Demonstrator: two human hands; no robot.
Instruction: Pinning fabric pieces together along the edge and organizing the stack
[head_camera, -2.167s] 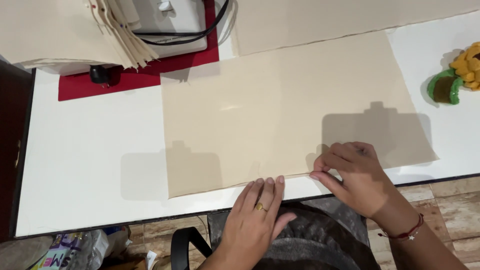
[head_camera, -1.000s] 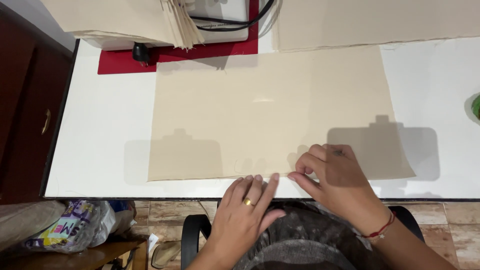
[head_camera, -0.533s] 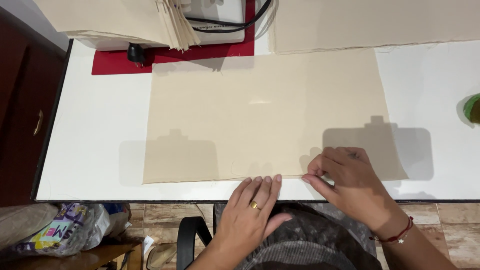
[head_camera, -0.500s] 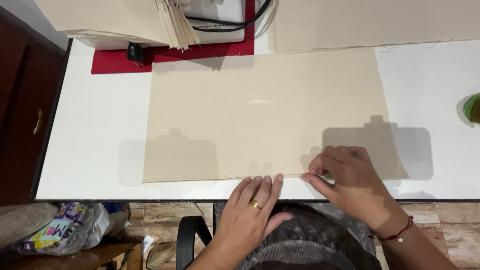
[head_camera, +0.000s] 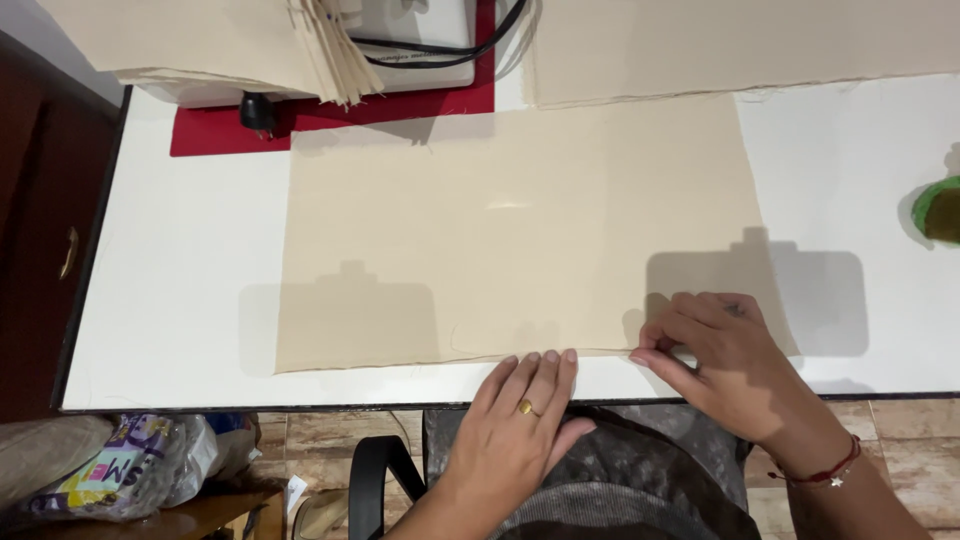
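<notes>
A large beige cloth sheet (head_camera: 520, 230) lies flat on the white table (head_camera: 180, 300). My left hand (head_camera: 520, 420) rests at the table's near edge, fingers together, its fingertips touching the sheet's lower edge. A gold ring sits on one finger. My right hand (head_camera: 725, 355) lies on the sheet's lower right part, thumb and fingers pinching its near edge. A red thread bracelet is on that wrist.
A stack of beige cloth (head_camera: 200, 45) and a white machine (head_camera: 410, 35) on a red mat (head_camera: 330, 110) stand at the back. More beige cloth (head_camera: 740, 45) lies back right. A green object (head_camera: 940, 210) is at the right edge. A bag (head_camera: 120, 470) sits lower left.
The view has shifted slightly. Both hands stay at the sheet's near edge; my right hand keeps pinching it and has barely moved.
</notes>
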